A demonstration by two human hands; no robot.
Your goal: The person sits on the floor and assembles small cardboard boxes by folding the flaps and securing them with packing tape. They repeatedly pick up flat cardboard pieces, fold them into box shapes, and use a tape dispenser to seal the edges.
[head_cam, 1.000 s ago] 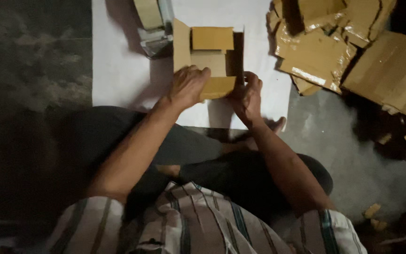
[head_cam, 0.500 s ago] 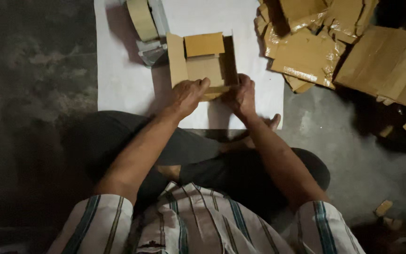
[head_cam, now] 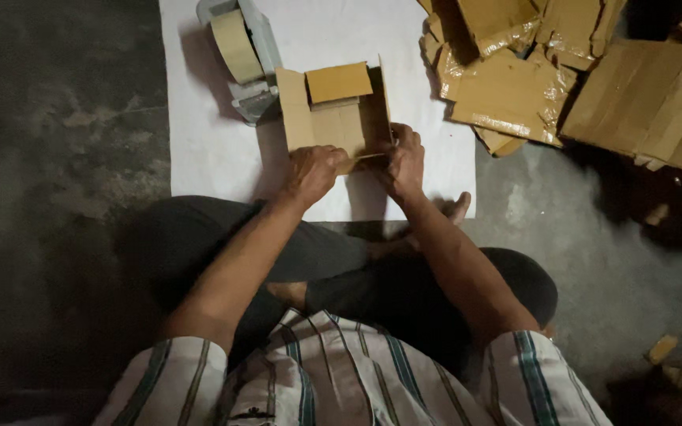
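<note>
The small cardboard box (head_cam: 339,114) sits on a white sheet (head_cam: 199,150) spread on the floor, just in front of the seated person's crossed legs, its flaps standing open. The left hand (head_cam: 315,172) and right hand (head_cam: 404,162) both have their fingers closed on the near flap, pressing it down. This looks like the flap-folding step; next the side flaps likely need folding inward. A tape dispenser (head_cam: 240,47) stands just beside the box, and flattened cardboard pieces (head_cam: 515,87) lie to the right.

Brown cardboard box (head_cam: 333,118), flaps open, on white sheet (head_cam: 207,134).
</note>
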